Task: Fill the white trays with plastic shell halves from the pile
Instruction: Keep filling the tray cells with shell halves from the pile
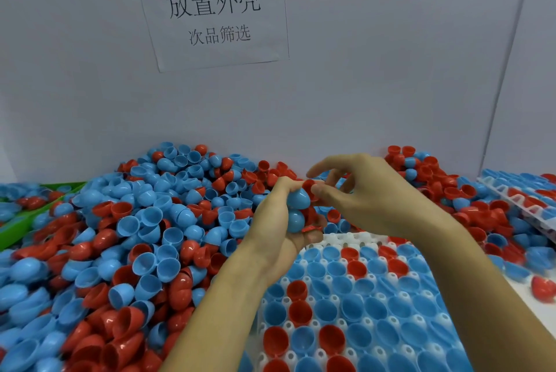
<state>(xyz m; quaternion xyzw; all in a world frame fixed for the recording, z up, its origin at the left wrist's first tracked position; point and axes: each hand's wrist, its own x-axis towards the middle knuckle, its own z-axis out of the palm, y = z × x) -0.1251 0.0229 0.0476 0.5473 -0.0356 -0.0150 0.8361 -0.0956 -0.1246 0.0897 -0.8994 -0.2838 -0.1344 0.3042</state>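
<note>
While my left hand (278, 215) grips a clutch of blue shells (296, 209), my right hand (358, 191) pinches a red shell (310, 188) between thumb and fingers (320, 189). Both hover over the white tray's (340, 239) far edge, beside the pile (144, 221).

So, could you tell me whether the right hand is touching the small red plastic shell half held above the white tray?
Touching: the head view shows the right hand pinching the red shell half between thumb and fingertips.
</note>
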